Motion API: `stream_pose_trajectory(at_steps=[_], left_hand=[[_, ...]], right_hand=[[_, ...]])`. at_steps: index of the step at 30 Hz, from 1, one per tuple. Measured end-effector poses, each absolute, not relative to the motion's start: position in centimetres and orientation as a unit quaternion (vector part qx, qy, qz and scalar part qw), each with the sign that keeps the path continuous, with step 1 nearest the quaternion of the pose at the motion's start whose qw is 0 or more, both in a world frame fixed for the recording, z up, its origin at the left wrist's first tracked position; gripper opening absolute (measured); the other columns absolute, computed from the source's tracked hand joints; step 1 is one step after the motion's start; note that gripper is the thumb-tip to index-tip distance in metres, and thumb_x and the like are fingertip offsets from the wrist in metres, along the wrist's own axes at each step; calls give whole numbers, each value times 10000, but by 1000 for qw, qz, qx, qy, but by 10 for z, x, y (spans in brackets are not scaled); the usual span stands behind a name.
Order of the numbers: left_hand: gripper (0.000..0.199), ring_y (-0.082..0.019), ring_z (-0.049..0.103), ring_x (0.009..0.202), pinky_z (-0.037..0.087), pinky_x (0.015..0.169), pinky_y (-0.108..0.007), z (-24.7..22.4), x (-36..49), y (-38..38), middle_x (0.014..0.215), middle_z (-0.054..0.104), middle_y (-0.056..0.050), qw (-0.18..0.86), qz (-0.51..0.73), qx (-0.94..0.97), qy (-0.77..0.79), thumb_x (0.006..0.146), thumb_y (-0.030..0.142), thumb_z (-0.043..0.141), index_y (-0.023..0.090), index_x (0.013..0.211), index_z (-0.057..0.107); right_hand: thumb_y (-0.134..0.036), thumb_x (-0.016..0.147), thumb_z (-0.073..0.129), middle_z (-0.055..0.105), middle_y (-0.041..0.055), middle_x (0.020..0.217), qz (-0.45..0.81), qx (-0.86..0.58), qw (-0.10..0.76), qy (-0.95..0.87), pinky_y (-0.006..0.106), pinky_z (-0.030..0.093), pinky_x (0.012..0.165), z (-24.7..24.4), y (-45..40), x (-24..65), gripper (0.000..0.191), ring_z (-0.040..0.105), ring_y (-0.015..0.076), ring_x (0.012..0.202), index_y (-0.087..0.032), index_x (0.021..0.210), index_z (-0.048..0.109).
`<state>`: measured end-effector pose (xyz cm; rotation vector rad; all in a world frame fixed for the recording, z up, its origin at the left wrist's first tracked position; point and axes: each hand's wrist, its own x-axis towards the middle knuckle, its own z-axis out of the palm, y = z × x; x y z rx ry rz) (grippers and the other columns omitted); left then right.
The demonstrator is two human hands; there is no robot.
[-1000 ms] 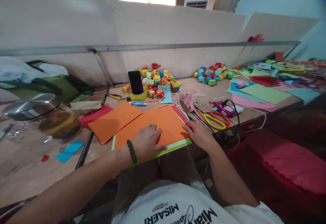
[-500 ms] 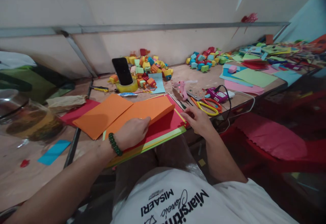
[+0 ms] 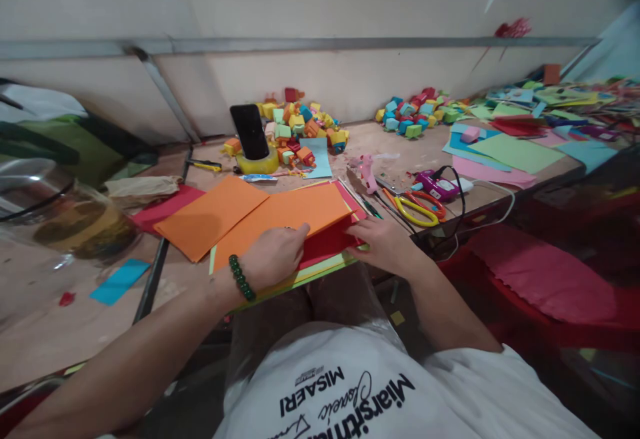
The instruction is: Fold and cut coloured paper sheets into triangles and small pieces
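My left hand (image 3: 277, 252), with a green bead bracelet on the wrist, is closed on the near edge of an orange paper sheet (image 3: 305, 209). The sheet's right part is raised off the red paper (image 3: 325, 242) beneath. Yellow and green sheets (image 3: 330, 264) show under the red at the front of the stack. At the stack's right edge, my right hand (image 3: 385, 242) has its fingers bent over the red paper, thumb near the front corner; its exact hold is partly hidden. A second orange sheet (image 3: 213, 216) lies to the left.
Behind the stack a phone (image 3: 250, 132) leans in a tape roll (image 3: 257, 161), near piles of small paper cubes (image 3: 295, 126). Yellow-handled scissors (image 3: 416, 212) and a pink glue gun (image 3: 367, 172) lie right. A lidded jar (image 3: 75, 222) stands left, a red chair (image 3: 545, 272) right.
My right hand has moved in from the stack's right corner onto the red paper. My left hand still holds the orange sheet. The whole view has shifted slightly.
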<state>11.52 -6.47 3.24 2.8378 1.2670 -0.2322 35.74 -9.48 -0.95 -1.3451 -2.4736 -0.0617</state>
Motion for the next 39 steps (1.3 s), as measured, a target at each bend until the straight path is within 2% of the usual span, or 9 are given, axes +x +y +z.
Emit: stream_pose_trajectory(at_steps=[4,8,12,17,20,25,28,30,39], left_hand=[[246,-272,691,783,485,626,-334,37,119,-67,875,714,-145,10,-82,909,409,914,161,359,137,1083,536],[275,-267,697,802,498,646,-334,39,120,-68,892,722,-149,12,-81,908,412,896,135,364,129,1112,533],[277,-260,701,810,496,648,-326,42,121,-70,908,725,-149,9,-92,905,416,904,134,362,123,1117,540],[301,-277,695,865,503,692,-337,49,123,-74,966,719,-156,16,-84,902,422,948,339,421,134,1135,539],[286,-300,689,886,502,706,-351,50,122,-74,972,715,-166,19,-87,903,421,905,334,490,128,1091,558],[210,-269,694,883,486,717,-325,49,116,-65,928,723,-142,5,-108,894,435,903,152,403,144,979,598],[221,-265,693,898,479,717,-317,49,111,-57,937,726,-135,2,-102,892,441,925,171,385,150,955,603],[217,-261,693,891,474,705,-310,47,108,-52,940,729,-130,7,-93,894,439,930,194,391,154,946,604],[203,-246,693,857,470,701,-305,41,109,-52,893,730,-116,-5,-86,901,426,909,179,400,155,943,600]], right_hand=[[-80,834,547,701,109,941,-99,-433,114,-888,341,461,817,-3,-104,345,235,611,227,903,-142,1031,658],[-85,834,533,689,107,872,-116,-426,85,-893,338,428,766,-2,-98,342,173,591,227,835,-139,933,664],[-106,809,565,692,97,863,-117,-413,112,-896,331,421,761,-6,-87,345,163,589,226,835,-141,931,666],[-132,844,552,698,90,836,-124,-460,129,-870,317,419,736,-6,-77,343,151,597,225,851,-175,910,681],[-201,886,533,700,97,856,-131,-508,188,-831,326,427,748,-8,-72,339,148,593,240,888,-188,909,679],[-303,931,525,682,84,923,-140,-529,334,-767,361,436,865,-7,-84,341,171,583,238,927,-212,875,659],[-346,943,528,667,53,815,-89,-478,283,-827,321,448,770,-2,-100,343,205,589,205,823,-233,826,651],[-308,943,531,681,61,848,-66,-437,216,-871,303,444,724,0,-106,341,166,590,200,823,-220,882,658],[-119,928,464,667,117,933,-102,-373,77,-919,339,413,776,2,-96,321,180,548,216,858,-146,973,636]])
